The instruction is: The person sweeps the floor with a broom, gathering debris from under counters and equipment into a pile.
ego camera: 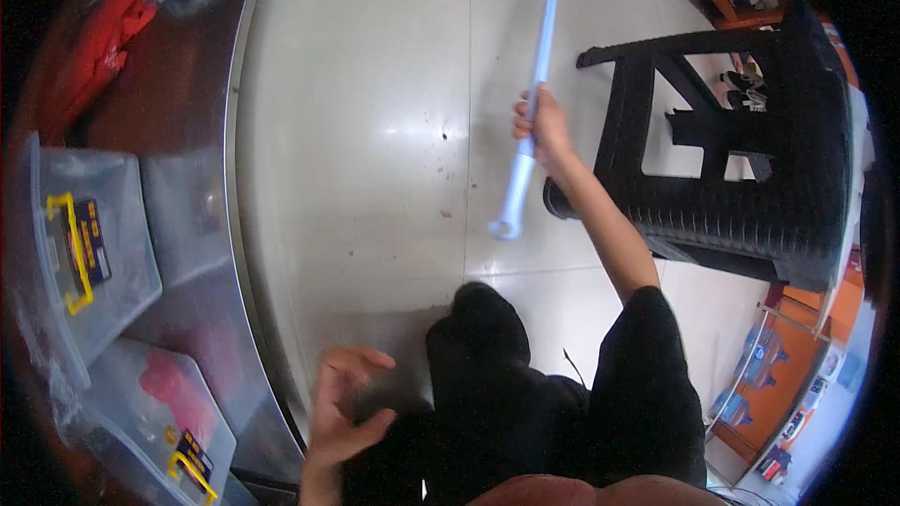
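My right hand (547, 125) grips a pale blue pole (543, 42), which looks like a broom or mop handle. Its thicker grip end (517, 186), finished with a hanging loop, points down towards me. The pole's far end runs out of the top of the view. Low in the view, my left hand (344, 404) holds nothing, its thumb and fingers apart and slightly curled. Beneath both hands lies a pale tiled floor (351, 154) with small dark specks and crumbs scattered on it.
Clear plastic storage boxes (140, 225) with yellow latches stand along the left, beside a metal-edged brown surface (169, 98) bearing a red bag (105, 56). Close to my right arm is a black plastic chair or stool (626, 119). Large water bottles (763, 358) stand at far right.
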Available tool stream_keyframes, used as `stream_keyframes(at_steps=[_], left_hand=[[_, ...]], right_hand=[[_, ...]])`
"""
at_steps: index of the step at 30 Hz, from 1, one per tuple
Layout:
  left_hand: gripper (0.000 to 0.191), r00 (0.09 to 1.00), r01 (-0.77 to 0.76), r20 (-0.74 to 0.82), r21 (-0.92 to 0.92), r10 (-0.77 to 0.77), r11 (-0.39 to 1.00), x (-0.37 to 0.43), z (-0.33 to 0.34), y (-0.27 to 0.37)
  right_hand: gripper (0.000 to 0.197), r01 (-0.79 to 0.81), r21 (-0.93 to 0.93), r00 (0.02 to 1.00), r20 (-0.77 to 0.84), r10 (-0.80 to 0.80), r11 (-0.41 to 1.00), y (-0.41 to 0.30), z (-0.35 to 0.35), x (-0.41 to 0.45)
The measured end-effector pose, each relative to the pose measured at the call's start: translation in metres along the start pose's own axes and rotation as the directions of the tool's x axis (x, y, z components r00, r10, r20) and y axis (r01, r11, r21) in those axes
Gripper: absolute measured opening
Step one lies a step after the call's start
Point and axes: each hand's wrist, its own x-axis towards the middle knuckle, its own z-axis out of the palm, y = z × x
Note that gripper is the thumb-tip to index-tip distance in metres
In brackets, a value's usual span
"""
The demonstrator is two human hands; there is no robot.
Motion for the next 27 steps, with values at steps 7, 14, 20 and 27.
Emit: stream_keyframes(at_steps=[7,14,20,27], left_hand=[[0.043,0.908,0.37,0.24,-0.075,-0.343,0.926,-0.037,0.025,-0.094],[0.045,0.924,0.337,0.179,0.038,-0.338,0.941,-0.028,0.042,-0.109],[0.047,0.937,0.311,0.138,0.089,-0.321,0.946,-0.028,0.041,-0.112],[0.05,0.94,0.196,0.236,0.214,-0.245,0.957,-0.038,0.047,-0.099]], right_hand=[[0.032,0.075,0.317,0.994,0.051,-0.096,0.945,0.01,0.182,0.064],[0.038,0.301,-0.189,0.952,0.121,-0.282,0.935,-0.07,0.184,0.196],[0.048,0.108,-0.514,0.98,0.2,-0.004,0.851,-0.084,0.146,0.18],[0.052,0.153,-0.621,0.986,0.148,-0.076,0.769,-0.008,0.053,0.057]])
